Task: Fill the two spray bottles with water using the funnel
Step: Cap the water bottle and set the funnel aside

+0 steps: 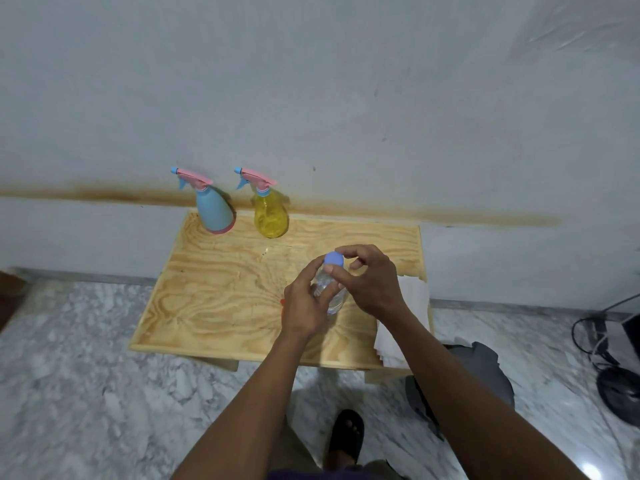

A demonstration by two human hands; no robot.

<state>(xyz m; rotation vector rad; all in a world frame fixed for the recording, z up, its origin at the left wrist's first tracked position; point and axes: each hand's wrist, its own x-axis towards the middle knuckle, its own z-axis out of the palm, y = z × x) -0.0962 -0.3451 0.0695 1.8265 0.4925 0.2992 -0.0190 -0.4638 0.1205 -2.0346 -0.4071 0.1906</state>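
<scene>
Stock as I read it: my left hand [304, 306] grips the clear water bottle [330, 289], right hand [367, 282] pinching its blue cap [334, 258]; blue spray bottle [213, 209] and yellow spray bottle [270, 213] stand capped at the wooden table [214, 292] rear, filling seemingly not begun, funnel unseen.

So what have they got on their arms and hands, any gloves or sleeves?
No gloves and no sleeves in view: both forearms are bare up to the bottom edge of the picture. The left hand and right hand carry no ring, watch or band that I can make out. Lower down there is a dark open-toed sandal on one foot.
</scene>
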